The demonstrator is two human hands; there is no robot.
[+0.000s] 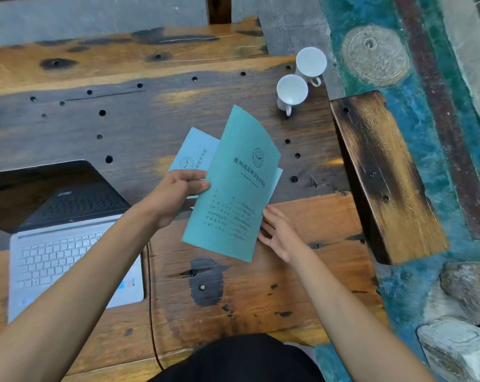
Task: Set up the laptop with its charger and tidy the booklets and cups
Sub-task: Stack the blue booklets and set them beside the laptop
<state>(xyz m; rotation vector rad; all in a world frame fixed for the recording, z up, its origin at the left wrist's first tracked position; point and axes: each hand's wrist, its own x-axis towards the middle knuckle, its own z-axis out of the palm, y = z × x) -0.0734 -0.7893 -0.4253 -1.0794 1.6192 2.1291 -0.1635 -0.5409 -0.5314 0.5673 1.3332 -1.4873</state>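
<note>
My left hand (pixel 175 193) pinches the left edge of a teal booklet (pixel 233 188), which is lifted and slightly curved above the wooden table (pixel 261 285). A pale blue booklet (pixel 192 153) lies partly under it. My right hand (pixel 280 232), fingers straight, touches the teal booklet's lower right edge. An open silver laptop (pixel 68 244) sits at the left, and a dark charger cable (pixel 150 299) runs along its right side toward the table's near edge. Two white cups (pixel 292 91) (pixel 312 63) stand upright close together at the far right of the table.
A charred wooden bench plank (pixel 385 175) lies along the table's right side. Beyond it is a blue-green painted floor (pixel 415 111) with pale rocks (pixel 459 340) at the lower right. Holes dot the tabletop.
</note>
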